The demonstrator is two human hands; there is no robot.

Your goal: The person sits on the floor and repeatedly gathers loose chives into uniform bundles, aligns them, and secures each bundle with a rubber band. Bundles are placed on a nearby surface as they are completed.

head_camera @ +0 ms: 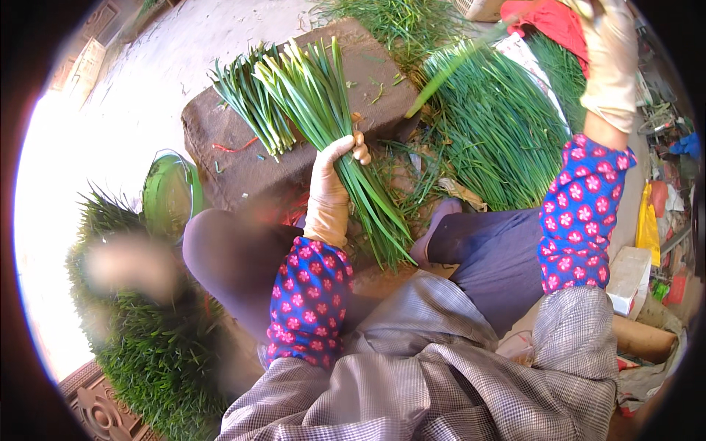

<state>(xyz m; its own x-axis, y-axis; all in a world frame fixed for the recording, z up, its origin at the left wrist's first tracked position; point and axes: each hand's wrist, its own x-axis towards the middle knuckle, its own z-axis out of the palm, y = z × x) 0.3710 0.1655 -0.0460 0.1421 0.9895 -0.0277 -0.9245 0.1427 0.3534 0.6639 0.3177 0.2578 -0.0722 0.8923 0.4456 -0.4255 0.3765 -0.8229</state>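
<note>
My left hand, in a pale thin glove, grips a bunch of garlic chives around its middle. The pale cut ends point up and away from me, and the green tips hang down toward my lap. Up at the right, my gloved right hand is raised, its fingertips cut off by the view's rim. A single long chive leaf, blurred, trails from those fingers down to the left. Behind the held bunch, a smaller chive bundle lies on a brown cloth-covered block.
A large chive pile lies right of the block, beside a red cloth. Loose chives litter the floor beyond. At my left are a green bucket and stacked chives. A red tie lies on the block. A carton stands right.
</note>
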